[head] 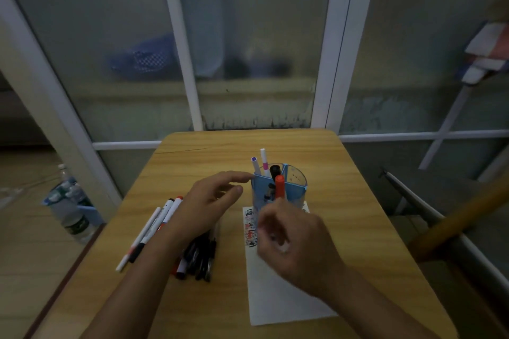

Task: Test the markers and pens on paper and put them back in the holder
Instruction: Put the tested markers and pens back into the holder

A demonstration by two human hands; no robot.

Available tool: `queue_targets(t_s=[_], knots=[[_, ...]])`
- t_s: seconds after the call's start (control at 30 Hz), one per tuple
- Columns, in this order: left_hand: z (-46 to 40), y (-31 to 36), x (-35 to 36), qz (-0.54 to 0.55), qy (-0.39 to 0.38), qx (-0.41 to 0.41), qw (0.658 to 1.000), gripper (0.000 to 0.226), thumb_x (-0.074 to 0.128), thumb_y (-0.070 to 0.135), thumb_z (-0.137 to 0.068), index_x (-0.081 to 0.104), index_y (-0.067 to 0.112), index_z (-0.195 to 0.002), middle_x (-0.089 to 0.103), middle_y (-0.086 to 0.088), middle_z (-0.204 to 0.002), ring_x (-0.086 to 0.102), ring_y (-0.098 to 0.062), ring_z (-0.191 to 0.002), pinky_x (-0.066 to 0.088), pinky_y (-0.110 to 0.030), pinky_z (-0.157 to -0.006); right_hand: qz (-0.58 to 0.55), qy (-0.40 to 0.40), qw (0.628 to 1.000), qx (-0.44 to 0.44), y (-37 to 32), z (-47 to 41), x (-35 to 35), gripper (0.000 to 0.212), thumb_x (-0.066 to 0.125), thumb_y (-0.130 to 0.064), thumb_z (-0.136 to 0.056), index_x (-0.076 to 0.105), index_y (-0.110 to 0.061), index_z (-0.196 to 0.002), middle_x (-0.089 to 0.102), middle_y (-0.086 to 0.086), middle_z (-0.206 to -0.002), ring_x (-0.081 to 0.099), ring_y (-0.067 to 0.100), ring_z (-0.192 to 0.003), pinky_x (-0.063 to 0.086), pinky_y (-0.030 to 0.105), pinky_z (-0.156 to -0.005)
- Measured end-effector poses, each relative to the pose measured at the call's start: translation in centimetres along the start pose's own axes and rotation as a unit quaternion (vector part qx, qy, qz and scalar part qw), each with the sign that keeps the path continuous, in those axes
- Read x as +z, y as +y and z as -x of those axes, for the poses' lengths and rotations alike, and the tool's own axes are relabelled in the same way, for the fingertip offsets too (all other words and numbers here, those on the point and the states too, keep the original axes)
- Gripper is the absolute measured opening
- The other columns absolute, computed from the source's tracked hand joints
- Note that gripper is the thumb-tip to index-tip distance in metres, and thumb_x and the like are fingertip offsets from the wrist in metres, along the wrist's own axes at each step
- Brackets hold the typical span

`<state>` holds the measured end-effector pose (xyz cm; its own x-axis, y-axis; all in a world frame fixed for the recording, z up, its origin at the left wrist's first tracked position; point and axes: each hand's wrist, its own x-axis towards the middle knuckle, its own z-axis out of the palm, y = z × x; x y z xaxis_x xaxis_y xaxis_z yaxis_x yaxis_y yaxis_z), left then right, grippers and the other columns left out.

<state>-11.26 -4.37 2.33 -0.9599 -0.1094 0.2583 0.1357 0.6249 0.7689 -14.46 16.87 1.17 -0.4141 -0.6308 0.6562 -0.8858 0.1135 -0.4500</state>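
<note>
We see a wooden desk point(192, 311) with a round clear holder point(296, 183) near its centre, split by blue dividers. Inside it stand a purple-tipped marker point(255, 166) and a pink-banded marker point(265, 164) at the holder's 10 o'clock side, and a black marker point(274, 172) beside them.

Our right hand point(296, 242) sits at the holder's 6 o'clock, fingers curled round the lower end of a red marker point(280, 186), whose red end rises at the holder's near rim; we cannot tell whether its tip is inside a compartment.

Our left hand point(205, 205) is at the holder's 9 o'clock, fingers loosely spread and holding nothing, the longest fingertip just touching or just beside the holder's rim; we cannot tell which.

Under the right hand lies a sheet of paper point(281, 303), with coloured test scribbles point(250, 228) at its far left end, next to the holder.

At the desk's 8 o'clock, partly beneath the left forearm, lies a loose pile of pens point(199, 259) and white-bodied markers point(148, 231).
</note>
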Motion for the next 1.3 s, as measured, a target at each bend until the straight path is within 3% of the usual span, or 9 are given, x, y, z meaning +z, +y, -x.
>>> queue_targets(t_s=[0.07,0.17,0.27,0.4,0.8,0.93,1.1,1.17,1.3], knots=[[0.1,0.0,-0.1,0.005,0.006,-0.005,1.000,0.034,0.052,0.018,-0.099,0.061,0.040,-0.124,0.062,0.022,-0.124,0.059,-0.001,-0.112,0.053,-0.036,-0.094,0.025,-0.076,0.996,-0.032,-0.2,0.5,1.7,0.006,0.061,-0.017,-0.092,0.060,-0.020,-0.097,0.057,-0.011,-0.087,0.045,-0.002,-0.070,0.040,0.012,-0.061],[0.3,0.0,-0.3,0.006,0.022,-0.009,1.000,0.035,0.052,0.016,-0.099,0.062,0.040,-0.123,0.063,0.023,-0.121,0.060,-0.001,-0.111,0.053,-0.037,-0.094,0.070,-0.189,0.976,-0.081,0.5,0.9,4.1,0.022,0.053,-0.020,-0.094,0.060,-0.025,-0.115,0.064,-0.007,-0.113,0.059,0.012,-0.092,0.052,0.029,-0.069],[0.5,0.0,-0.3,0.002,0.021,-0.002,1.000,0.036,0.051,0.015,-0.100,0.062,0.039,-0.123,0.064,0.022,-0.121,0.060,-0.001,-0.111,0.052,-0.036,-0.094,0.093,-0.243,0.960,-0.104,1.3,0.9,5.8,0.034,0.055,-0.015,-0.093,0.061,-0.027,-0.125,0.063,-0.006,-0.130,0.058,0.017,-0.101,0.051,0.031,-0.072],[0.5,-0.2,0.0,-0.015,0.007,0.007,1.000,0.036,0.051,0.014,-0.100,0.062,0.036,-0.126,0.063,0.019,-0.120,0.059,-0.003,-0.112,0.051,-0.035,-0.094,0.108,-0.254,0.954,-0.118,1.6,0.7,6.9,0.033,0.058,-0.010,-0.094,0.062,-0.026,-0.122,0.063,-0.005,-0.126,0.057,0.019,-0.096,0.055,0.039,-0.063],[0.4,-0.1,0.4,-0.013,0.010,0.016,1.000,0.035,0.053,0.016,-0.099,0.062,0.037,-0.125,0.061,0.019,-0.121,0.060,-0.003,-0.109,0.052,-0.029,-0.092,0.115,-0.260,0.951,-0.118,1.3,0.1,6.1,0.022,0.063,-0.011,-0.091,0.062,-0.026,-0.107,0.063,-0.003,-0.110,0.054,0.018,-0.090,0.043,0.030,-0.061],[0.4,0.0,0.4,-0.014,0.009,0.020,1.000,0.036,0.054,0.014,-0.098,0.061,0.039,-0.124,0.059,0.022,-0.123,0.060,0.000,-0.109,0.051,-0.026,-0.092,0.072,-0.239,0.965,-0.077,1.1,0.2,5.5,0.021,0.050,-0.013,-0.098,0.055,-0.025,-0.115,0.061,-0.002,-0.113,0.050,0.017,-0.097,0.034,0.028,-0.069],[0.5,0.2,0.4,-0.001,0.007,0.021,1.000,0.035,0.055,0.016,-0.098,0.061,0.037,-0.124,0.050,0.022,-0.141,0.058,0.002,-0.114,0.051,-0.025,-0.095,-0.017,-0.158,0.987,0.005,0.0,-0.6,3.7,0.022,0.039,-0.032,-0.099,0.057,-0.025,-0.109,0.062,-0.009,-0.103,0.053,0.005,-0.093,0.038,0.014,-0.072],[0.4,0.2,0.3,0.011,0.001,0.024,1.000,0.033,0.055,0.016,-0.098,0.062,0.035,-0.124,0.046,0.024,-0.144,0.058,0.003,-0.115,0.052,-0.025,-0.094,-0.053,-0.111,0.992,0.032,-0.3,-0.8,2.9,0.017,0.043,-0.033,-0.101,0.056,-0.026,-0.109,0.063,-0.009,-0.103,0.058,0.003,-0.093,0.049,0.022,-0.076],[0.5,0.5,0.3,0.033,-0.013,0.023,0.999,0.032,0.054,0.017,-0.098,0.062,0.035,-0.122,0.052,0.021,-0.140,0.060,-0.003,-0.115,0.054,-0.035,-0.093,-0.122,-0.012,0.990,0.068,-1.2,-0.9,0.7,0.017,0.045,-0.033,-0.102,0.055,-0.026,-0.112,0.067,-0.008,-0.105,0.064,0.005,-0.095,0.054,0.031,-0.077]])
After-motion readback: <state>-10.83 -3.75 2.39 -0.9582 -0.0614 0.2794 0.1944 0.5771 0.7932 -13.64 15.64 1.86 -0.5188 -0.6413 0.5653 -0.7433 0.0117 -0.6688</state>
